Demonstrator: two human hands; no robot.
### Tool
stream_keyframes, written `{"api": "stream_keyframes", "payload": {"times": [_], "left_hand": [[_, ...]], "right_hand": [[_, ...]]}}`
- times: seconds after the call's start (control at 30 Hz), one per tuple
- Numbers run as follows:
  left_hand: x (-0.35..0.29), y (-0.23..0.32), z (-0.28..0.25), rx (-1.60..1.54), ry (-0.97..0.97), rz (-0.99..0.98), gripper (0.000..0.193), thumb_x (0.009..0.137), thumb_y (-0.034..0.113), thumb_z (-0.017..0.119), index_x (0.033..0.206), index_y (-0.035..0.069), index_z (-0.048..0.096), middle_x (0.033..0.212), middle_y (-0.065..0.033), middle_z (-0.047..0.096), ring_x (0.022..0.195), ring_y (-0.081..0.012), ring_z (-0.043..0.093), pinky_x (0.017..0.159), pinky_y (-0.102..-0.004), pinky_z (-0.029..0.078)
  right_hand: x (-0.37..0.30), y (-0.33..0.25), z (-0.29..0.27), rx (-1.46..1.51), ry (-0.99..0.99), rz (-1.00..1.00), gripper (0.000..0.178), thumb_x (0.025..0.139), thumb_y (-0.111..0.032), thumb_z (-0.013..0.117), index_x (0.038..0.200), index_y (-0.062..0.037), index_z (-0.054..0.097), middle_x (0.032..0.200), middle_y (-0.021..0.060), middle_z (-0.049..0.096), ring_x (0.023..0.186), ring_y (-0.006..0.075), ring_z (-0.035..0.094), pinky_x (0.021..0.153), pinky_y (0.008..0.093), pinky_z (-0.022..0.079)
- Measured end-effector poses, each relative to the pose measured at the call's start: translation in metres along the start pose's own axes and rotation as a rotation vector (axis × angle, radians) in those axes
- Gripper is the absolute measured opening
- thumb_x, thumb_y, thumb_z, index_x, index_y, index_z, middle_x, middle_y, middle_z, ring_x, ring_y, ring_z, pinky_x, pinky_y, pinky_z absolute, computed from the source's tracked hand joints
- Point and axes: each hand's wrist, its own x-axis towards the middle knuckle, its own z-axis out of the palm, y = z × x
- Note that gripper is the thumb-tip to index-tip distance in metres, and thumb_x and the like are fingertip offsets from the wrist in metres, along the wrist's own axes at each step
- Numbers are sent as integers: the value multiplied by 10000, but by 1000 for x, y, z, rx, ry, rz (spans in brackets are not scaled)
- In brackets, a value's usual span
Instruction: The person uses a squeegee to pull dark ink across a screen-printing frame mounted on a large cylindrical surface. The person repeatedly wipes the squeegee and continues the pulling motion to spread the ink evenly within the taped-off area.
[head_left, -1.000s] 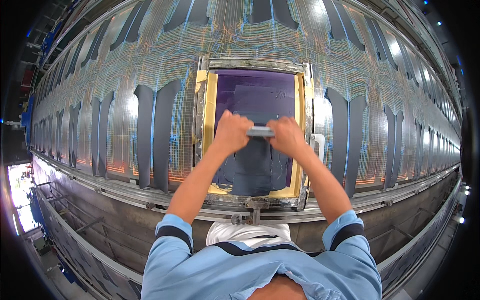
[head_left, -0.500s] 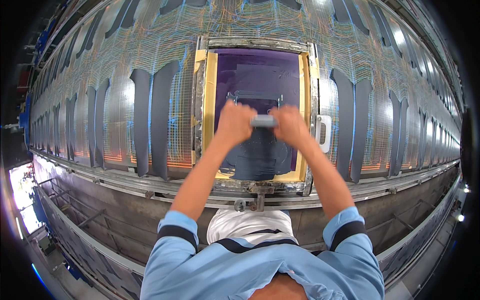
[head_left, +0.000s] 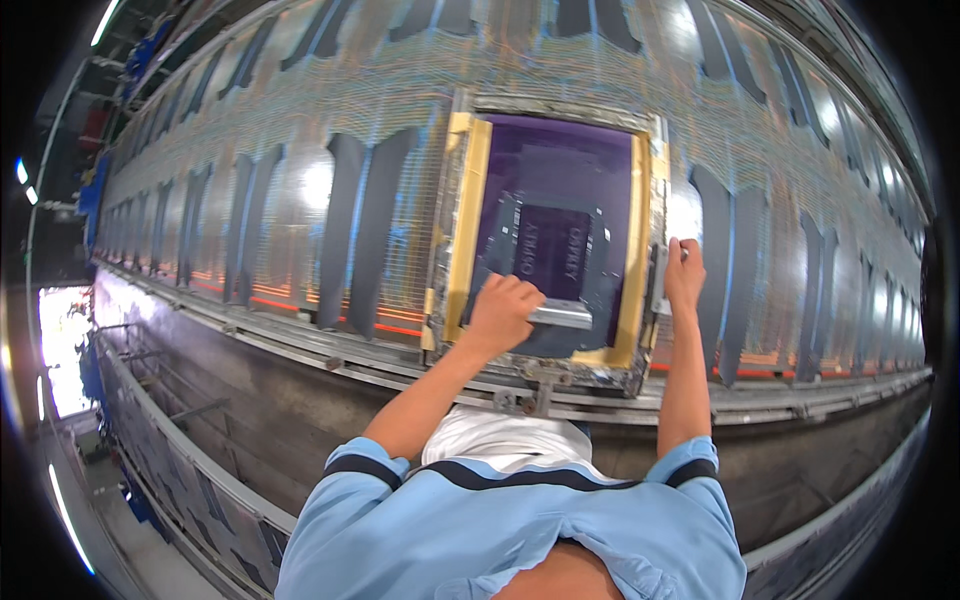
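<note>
A screen-printing frame (head_left: 560, 104) with a purple mesh (head_left: 558, 155) and yellow-taped borders lies on the long metal table. Dark ink is spread over the lower mesh, around a rectangle with lettering. My left hand (head_left: 505, 314) is closed around the left end of a grey squeegee (head_left: 566, 316), which rests at the near end of the mesh. At the frame's right side, my right hand (head_left: 685, 272) has its fingers curled around the pale side handle (head_left: 660, 282), which it partly hides.
Paired dark fabric pieces (head_left: 388, 230) lie in rows across the table on both sides of the frame. A metal rail (head_left: 300, 333) runs along the near edge, with a clamp-like bracket (head_left: 543, 390) at the frame's front. Another table (head_left: 210, 480) stands behind me on the left.
The squeegee has come toward me to the near end of the mesh. My right hand has left it for the frame's side handle. The view has turned, shifting the scene rightward.
</note>
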Motion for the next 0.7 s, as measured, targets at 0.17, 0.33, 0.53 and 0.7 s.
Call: {"api": "stream_keyframes", "payload": {"times": [0.17, 0.33, 0.53, 0.7], "left_hand": [[-12, -10, -12, -101, 68, -3, 389, 617, 37, 768, 995, 129, 744, 1020, 22, 720, 965, -197, 641, 877, -378, 440], [-27, -36, -53, -94, 69, 4, 378, 628, 29, 755, 991, 133, 749, 1039, 22, 727, 989, -196, 648, 877, -368, 440], [-119, -182, -140, 63, -1, -133, 341, 631, 35, 763, 961, 117, 748, 979, 3, 736, 939, -211, 661, 854, -374, 442], [-165, -240, -182, 77, 93, -43, 309, 622, 48, 784, 914, 142, 745, 927, 12, 725, 877, -209, 648, 853, -372, 440]], "right_hand": [[-11, -24, -16, 67, 32, -127, 264, 991, -297, 682, 995, -34, 667, 768, 118, 676, 666, 215, 604, 673, 395, 478], [-43, -71, -3, 81, 47, -101, 238, 996, -285, 679, 958, -50, 661, 699, 58, 624, 622, 141, 535, 595, 357, 424], [-138, -153, 175, 387, 24, -243, 217, 994, -249, 681, 960, -37, 645, 682, 55, 604, 631, 128, 547, 618, 332, 455], [-180, -212, 224, 415, -14, -195, 214, 982, -235, 680, 952, -28, 636, 694, 58, 623, 647, 118, 556, 643, 335, 469]]}}
